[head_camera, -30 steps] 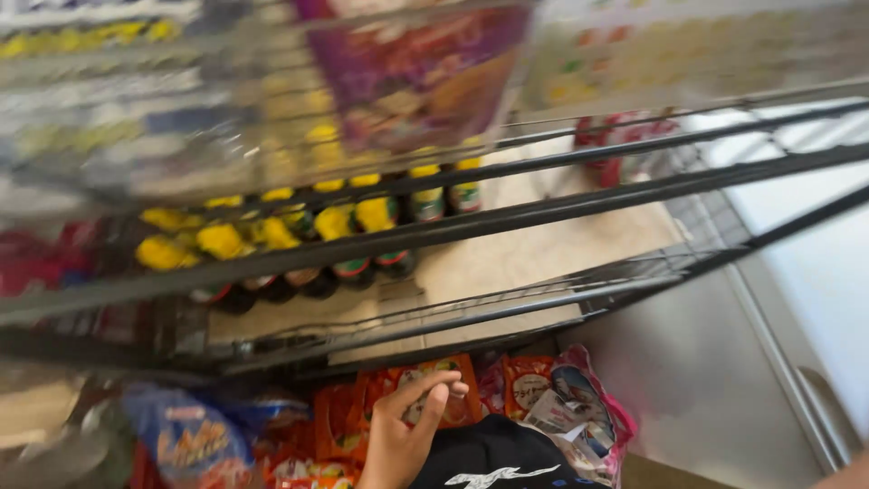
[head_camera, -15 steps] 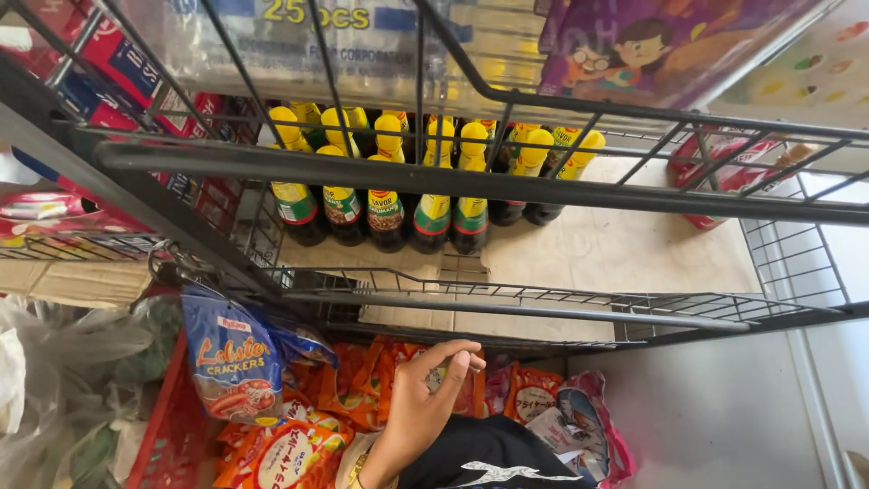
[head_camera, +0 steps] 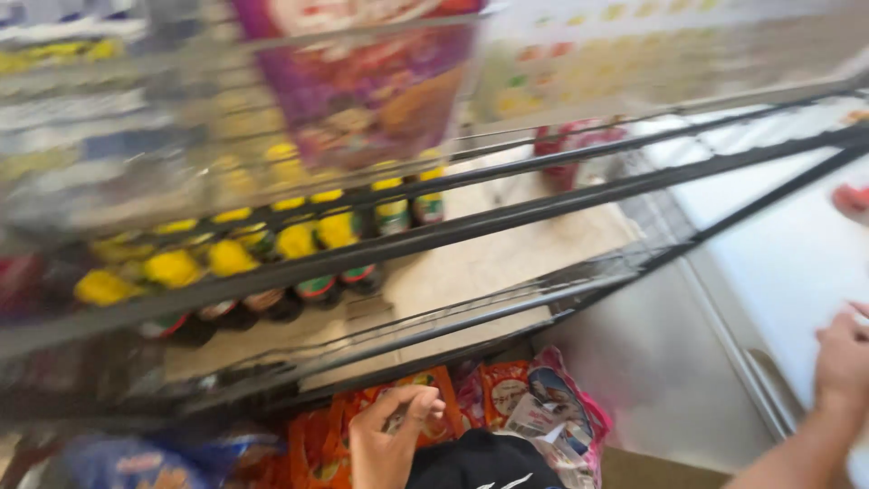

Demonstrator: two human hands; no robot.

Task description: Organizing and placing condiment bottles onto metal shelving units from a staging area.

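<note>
The wire shelving rack fills most of the view, blurred; its dark cross-bars run diagonally and close off the room above the lowest tier. Risk, as judged: a hand withdrawn upward from that tier could strike the front bar or the mesh edge, since clearance there looks tight. To the right, the pale flat-topped cabinet stands just beside the rack, and the floor strip between them is the only open lane. The yellow-capped bottles stand upright in rows on the middle shelf, near its front edge; a jolt to the rack could tip the front row. Below, the orange snack packets lie packed beside a pink one, loosely stacked and liable to slide forward if one is pulled. The left hand has its fingers curled at the packets, touching them; whether it grips one cannot be told. The right hand rests at the cabinet's edge, partly cut off, apparently holding nothing.
</note>
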